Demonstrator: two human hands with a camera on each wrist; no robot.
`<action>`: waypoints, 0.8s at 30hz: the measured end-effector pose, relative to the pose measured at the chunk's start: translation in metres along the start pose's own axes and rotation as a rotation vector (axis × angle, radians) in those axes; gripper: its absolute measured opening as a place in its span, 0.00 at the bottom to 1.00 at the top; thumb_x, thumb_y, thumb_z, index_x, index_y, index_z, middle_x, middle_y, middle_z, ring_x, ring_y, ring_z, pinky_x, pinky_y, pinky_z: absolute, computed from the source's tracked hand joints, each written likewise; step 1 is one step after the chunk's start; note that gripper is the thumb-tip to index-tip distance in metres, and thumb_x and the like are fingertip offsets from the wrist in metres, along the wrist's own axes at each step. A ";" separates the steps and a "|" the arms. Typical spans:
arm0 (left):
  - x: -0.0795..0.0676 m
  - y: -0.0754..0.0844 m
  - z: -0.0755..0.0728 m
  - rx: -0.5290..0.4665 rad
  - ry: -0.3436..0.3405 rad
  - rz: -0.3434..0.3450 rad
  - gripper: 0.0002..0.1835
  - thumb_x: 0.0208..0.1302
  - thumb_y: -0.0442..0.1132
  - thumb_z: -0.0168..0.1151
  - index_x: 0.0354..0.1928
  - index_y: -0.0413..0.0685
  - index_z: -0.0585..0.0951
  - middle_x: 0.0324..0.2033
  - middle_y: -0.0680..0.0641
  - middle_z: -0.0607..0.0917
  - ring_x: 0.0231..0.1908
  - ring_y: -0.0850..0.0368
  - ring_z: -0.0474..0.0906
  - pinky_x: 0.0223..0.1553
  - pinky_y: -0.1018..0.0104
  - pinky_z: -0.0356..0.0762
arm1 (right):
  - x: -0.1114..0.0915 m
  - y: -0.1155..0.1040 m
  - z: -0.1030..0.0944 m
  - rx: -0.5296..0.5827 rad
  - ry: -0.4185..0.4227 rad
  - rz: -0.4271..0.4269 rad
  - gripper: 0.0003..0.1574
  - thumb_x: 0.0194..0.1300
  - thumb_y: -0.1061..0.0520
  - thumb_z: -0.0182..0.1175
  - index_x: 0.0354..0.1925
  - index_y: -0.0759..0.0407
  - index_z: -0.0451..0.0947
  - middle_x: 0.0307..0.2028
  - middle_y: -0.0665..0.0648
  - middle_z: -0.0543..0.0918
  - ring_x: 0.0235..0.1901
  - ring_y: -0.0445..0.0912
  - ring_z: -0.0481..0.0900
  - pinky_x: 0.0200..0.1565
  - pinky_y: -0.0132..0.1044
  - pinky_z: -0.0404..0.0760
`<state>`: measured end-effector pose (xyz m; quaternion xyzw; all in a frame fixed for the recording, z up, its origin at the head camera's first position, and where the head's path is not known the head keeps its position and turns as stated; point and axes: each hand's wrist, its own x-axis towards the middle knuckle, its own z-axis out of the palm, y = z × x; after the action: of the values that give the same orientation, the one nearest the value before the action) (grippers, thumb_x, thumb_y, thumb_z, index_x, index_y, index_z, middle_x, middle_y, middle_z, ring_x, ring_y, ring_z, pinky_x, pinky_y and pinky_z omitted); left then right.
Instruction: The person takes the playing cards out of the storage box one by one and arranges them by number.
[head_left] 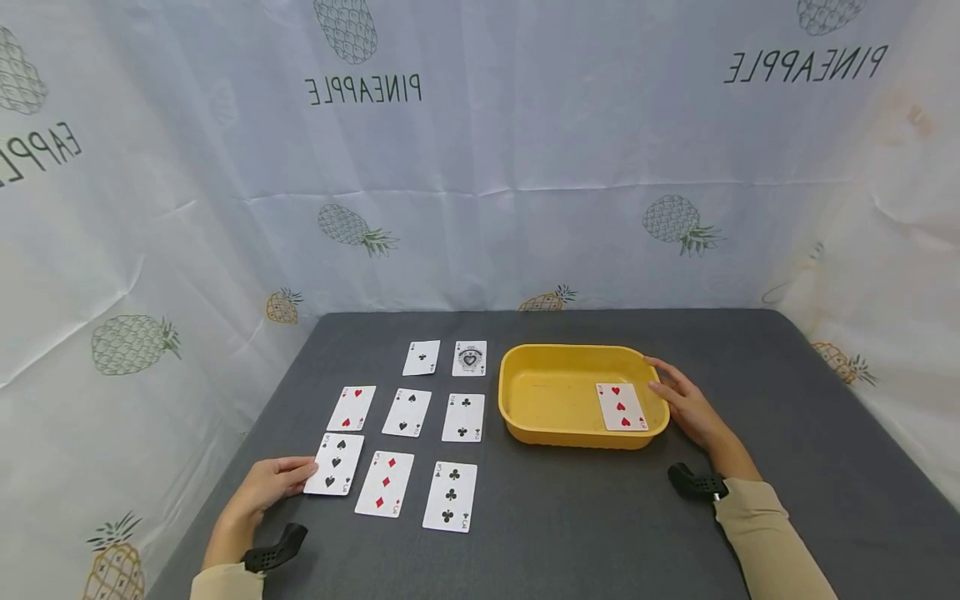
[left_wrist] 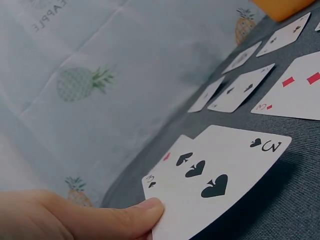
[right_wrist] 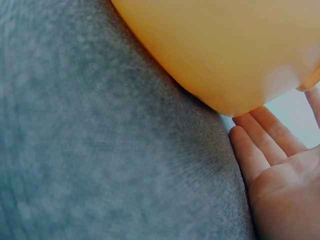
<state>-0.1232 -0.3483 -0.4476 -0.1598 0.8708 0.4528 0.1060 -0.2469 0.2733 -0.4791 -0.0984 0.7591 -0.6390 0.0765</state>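
My left hand (head_left: 272, 485) pinches the three of spades (head_left: 334, 464) at its lower left edge. In the left wrist view the thumb lies on the card's face and a shadow shows beneath its near edge; it partly covers a red card. At the right, my right hand (head_left: 693, 408) holds the end of a yellow plastic tray (head_left: 577, 439), thumb at the rim and the other fingers along the outside. From the right wrist, those fingers touch the tray's outer wall (right_wrist: 220, 55). A three of hearts (head_left: 622, 407) lies face up inside the tray.
Rows of face-up cards lie between the left hand and the tray: a two of hearts (head_left: 352, 408), two of spades (head_left: 407, 412), two of clubs (head_left: 463, 417), three of diamonds (head_left: 384, 484), three of clubs (head_left: 450, 497) and two aces behind. A pineapple-print curtain (head_left: 480, 150) hangs beyond the grey table.
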 end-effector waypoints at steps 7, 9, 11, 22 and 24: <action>-0.003 -0.005 -0.007 0.043 -0.018 0.030 0.25 0.63 0.40 0.63 0.54 0.24 0.76 0.42 0.40 0.87 0.30 0.73 0.78 0.33 0.77 0.81 | -0.001 -0.001 0.000 -0.004 -0.003 -0.001 0.34 0.75 0.50 0.48 0.73 0.51 0.51 0.51 0.36 0.69 0.47 0.24 0.76 0.47 0.18 0.79; -0.004 -0.006 -0.009 0.049 -0.007 0.032 0.24 0.63 0.39 0.63 0.53 0.24 0.77 0.41 0.41 0.88 0.29 0.73 0.78 0.33 0.78 0.82 | -0.001 -0.001 0.000 0.001 0.001 0.000 0.34 0.75 0.50 0.48 0.73 0.50 0.51 0.50 0.36 0.69 0.47 0.24 0.76 0.47 0.18 0.80; -0.004 -0.006 -0.010 0.062 0.006 0.033 0.23 0.62 0.38 0.64 0.51 0.23 0.78 0.39 0.41 0.88 0.29 0.73 0.78 0.32 0.78 0.82 | -0.001 -0.001 0.000 0.006 -0.006 -0.002 0.34 0.75 0.50 0.48 0.73 0.50 0.51 0.50 0.35 0.70 0.47 0.24 0.76 0.47 0.18 0.80; -0.006 -0.007 -0.010 0.137 0.088 -0.015 0.19 0.56 0.40 0.67 0.43 0.29 0.83 0.33 0.42 0.89 0.27 0.66 0.78 0.28 0.74 0.78 | 0.000 0.000 -0.001 0.014 -0.009 -0.007 0.33 0.75 0.51 0.48 0.73 0.50 0.51 0.50 0.34 0.71 0.47 0.25 0.76 0.47 0.19 0.80; -0.007 -0.007 -0.010 0.138 0.094 -0.017 0.19 0.56 0.40 0.67 0.42 0.28 0.83 0.32 0.43 0.89 0.27 0.66 0.78 0.28 0.74 0.78 | 0.000 0.000 -0.001 0.018 -0.011 -0.012 0.33 0.75 0.51 0.48 0.73 0.50 0.52 0.50 0.34 0.71 0.47 0.25 0.76 0.47 0.19 0.80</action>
<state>-0.1147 -0.3593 -0.4444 -0.1805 0.9025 0.3829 0.0798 -0.2473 0.2743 -0.4793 -0.1058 0.7521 -0.6458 0.0779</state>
